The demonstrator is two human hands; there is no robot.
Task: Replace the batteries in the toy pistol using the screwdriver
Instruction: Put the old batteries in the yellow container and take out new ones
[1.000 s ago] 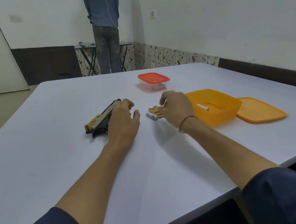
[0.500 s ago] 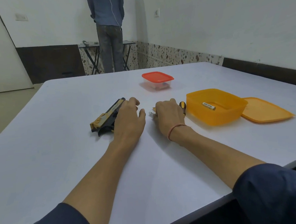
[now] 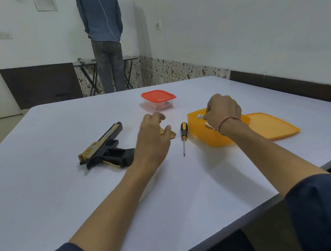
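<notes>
The black and gold toy pistol (image 3: 105, 149) lies on its side on the white table (image 3: 48, 192), its grip compartment uncovered. My left hand (image 3: 154, 140) hovers just right of it with relaxed fingers, holding nothing, above the gold cover piece (image 3: 172, 135). The screwdriver (image 3: 184, 137), with a yellow and black handle, lies between my hands. My right hand (image 3: 223, 109) is over the orange container (image 3: 200, 136), pinching a battery (image 3: 200, 115) at its fingertips. A second battery (image 3: 209, 126) lies inside the container.
The orange lid (image 3: 272, 125) lies right of the container. A clear box with a red lid (image 3: 159, 99) stands farther back. A person (image 3: 103, 31) stands at a folding table by the far wall. The table's edge runs close at the right.
My right hand lifted a battery from the table and carried it right, over the orange container. My left hand let go of the pistol and shifted right, uncovering the pistol's grip.
</notes>
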